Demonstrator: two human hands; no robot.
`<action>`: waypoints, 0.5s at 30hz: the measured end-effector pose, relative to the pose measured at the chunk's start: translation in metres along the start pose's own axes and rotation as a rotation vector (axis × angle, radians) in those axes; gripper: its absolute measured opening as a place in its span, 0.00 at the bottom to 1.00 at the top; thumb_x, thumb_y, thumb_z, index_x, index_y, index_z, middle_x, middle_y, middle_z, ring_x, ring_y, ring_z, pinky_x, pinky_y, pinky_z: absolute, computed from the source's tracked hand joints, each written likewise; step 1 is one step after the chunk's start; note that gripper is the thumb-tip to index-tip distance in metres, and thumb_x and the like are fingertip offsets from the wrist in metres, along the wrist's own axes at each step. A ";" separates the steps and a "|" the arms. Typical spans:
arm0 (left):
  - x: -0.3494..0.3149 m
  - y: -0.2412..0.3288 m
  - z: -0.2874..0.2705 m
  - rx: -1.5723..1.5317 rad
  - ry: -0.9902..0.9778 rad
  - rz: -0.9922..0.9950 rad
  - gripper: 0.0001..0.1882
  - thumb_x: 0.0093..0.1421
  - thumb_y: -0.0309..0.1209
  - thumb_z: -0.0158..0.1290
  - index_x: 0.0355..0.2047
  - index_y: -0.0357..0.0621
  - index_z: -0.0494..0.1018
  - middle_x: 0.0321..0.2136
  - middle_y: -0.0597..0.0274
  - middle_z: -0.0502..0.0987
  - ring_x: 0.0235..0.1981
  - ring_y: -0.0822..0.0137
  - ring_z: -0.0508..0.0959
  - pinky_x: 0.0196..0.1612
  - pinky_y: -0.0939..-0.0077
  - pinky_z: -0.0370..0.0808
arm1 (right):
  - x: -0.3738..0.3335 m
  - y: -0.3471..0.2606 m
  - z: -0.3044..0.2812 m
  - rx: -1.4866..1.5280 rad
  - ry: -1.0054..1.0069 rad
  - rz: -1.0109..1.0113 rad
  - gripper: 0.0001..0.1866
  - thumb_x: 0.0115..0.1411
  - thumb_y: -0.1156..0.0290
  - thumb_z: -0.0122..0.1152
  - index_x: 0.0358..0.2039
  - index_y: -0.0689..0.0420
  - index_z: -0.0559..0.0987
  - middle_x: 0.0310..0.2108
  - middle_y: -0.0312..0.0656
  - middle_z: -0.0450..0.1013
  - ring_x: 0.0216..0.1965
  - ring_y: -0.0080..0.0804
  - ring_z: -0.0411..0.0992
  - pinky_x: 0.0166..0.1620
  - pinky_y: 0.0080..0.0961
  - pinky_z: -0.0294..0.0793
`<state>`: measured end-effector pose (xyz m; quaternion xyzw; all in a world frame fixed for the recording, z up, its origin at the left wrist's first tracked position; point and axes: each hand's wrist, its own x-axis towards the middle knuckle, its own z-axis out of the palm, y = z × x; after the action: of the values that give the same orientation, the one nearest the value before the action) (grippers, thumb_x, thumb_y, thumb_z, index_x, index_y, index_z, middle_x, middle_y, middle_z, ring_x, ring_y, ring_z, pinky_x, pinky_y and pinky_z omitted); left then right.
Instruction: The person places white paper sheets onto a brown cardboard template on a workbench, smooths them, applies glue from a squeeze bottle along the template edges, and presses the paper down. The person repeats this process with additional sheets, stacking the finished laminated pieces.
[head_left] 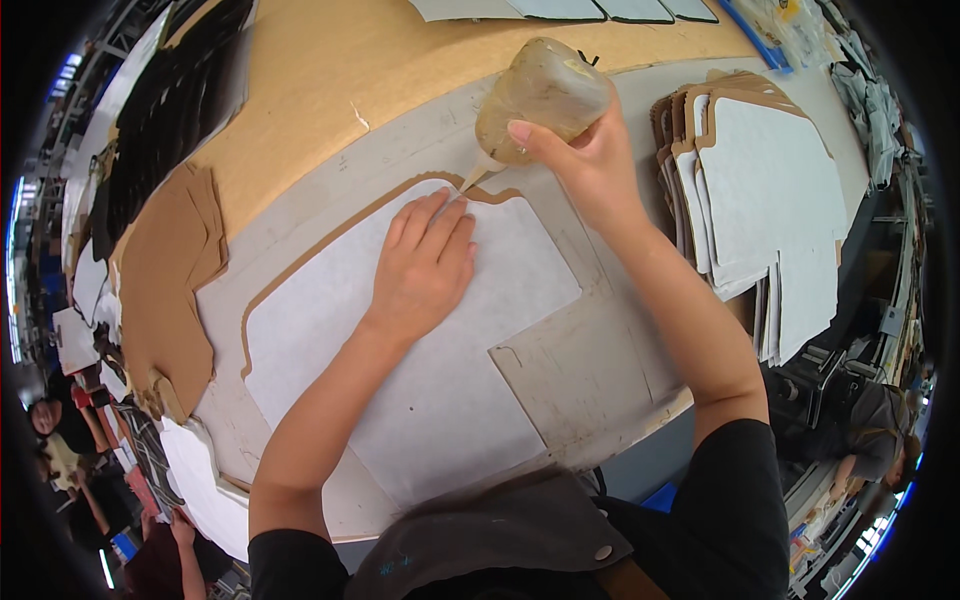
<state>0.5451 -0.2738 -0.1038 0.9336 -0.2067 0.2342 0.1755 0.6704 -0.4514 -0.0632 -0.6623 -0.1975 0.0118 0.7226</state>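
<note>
a brown cut panel pile (165, 290) sits leftmost, then the left hand (425, 265), fingers together, presses flat the white sheet (420, 390) with its tan border, while the right hand (590, 165) grips a cloudy, glue-smeared squeeze bottle (535, 100), nozzle at the sheet's top edge.

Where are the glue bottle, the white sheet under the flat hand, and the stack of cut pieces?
glue bottle (540, 95): head view, middle of its body.
white sheet (440, 400): head view, bare centre.
stack of cut pieces (765, 190): head view, top white face.
</note>
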 end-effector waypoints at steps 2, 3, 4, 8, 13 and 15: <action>0.000 0.000 0.000 -0.002 0.005 -0.003 0.14 0.54 0.22 0.57 0.42 0.32 0.76 0.47 0.50 0.76 0.54 0.49 0.73 0.53 0.54 0.71 | -0.002 -0.002 -0.003 0.021 0.003 0.012 0.37 0.52 0.69 0.75 0.55 0.68 0.61 0.47 0.48 0.73 0.47 0.31 0.74 0.49 0.29 0.77; 0.000 0.000 0.000 -0.002 0.007 -0.004 0.14 0.55 0.22 0.57 0.42 0.32 0.76 0.47 0.50 0.77 0.53 0.49 0.73 0.53 0.54 0.71 | -0.002 -0.002 -0.004 0.032 0.003 0.019 0.38 0.52 0.69 0.75 0.55 0.68 0.61 0.47 0.48 0.73 0.47 0.31 0.74 0.49 0.29 0.77; 0.000 0.000 0.000 -0.002 0.008 -0.004 0.14 0.55 0.22 0.57 0.42 0.32 0.76 0.47 0.50 0.77 0.53 0.49 0.74 0.53 0.54 0.71 | -0.003 -0.003 -0.005 0.025 0.003 0.022 0.38 0.52 0.69 0.75 0.55 0.68 0.61 0.47 0.48 0.73 0.47 0.31 0.74 0.49 0.29 0.77; -0.001 0.000 -0.001 -0.001 0.004 -0.007 0.13 0.55 0.22 0.57 0.42 0.32 0.76 0.47 0.51 0.77 0.53 0.49 0.74 0.53 0.54 0.71 | -0.003 -0.004 -0.009 -0.007 -0.010 0.030 0.37 0.52 0.69 0.75 0.55 0.68 0.62 0.48 0.48 0.72 0.47 0.31 0.74 0.49 0.29 0.77; -0.001 0.000 -0.001 -0.004 0.004 -0.011 0.14 0.55 0.22 0.58 0.43 0.32 0.76 0.47 0.51 0.77 0.53 0.49 0.73 0.54 0.54 0.71 | -0.005 -0.010 -0.013 0.007 -0.019 0.062 0.37 0.52 0.70 0.74 0.56 0.67 0.63 0.49 0.48 0.72 0.49 0.31 0.73 0.50 0.29 0.76; -0.001 -0.001 -0.001 -0.011 -0.001 -0.015 0.14 0.55 0.23 0.57 0.43 0.32 0.76 0.48 0.52 0.77 0.54 0.49 0.73 0.54 0.54 0.70 | -0.006 -0.011 -0.015 0.020 -0.019 0.059 0.37 0.52 0.70 0.75 0.56 0.67 0.63 0.49 0.48 0.72 0.49 0.31 0.73 0.51 0.29 0.76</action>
<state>0.5440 -0.2721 -0.1037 0.9343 -0.2009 0.2314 0.1821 0.6668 -0.4686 -0.0546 -0.6606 -0.1844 0.0412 0.7265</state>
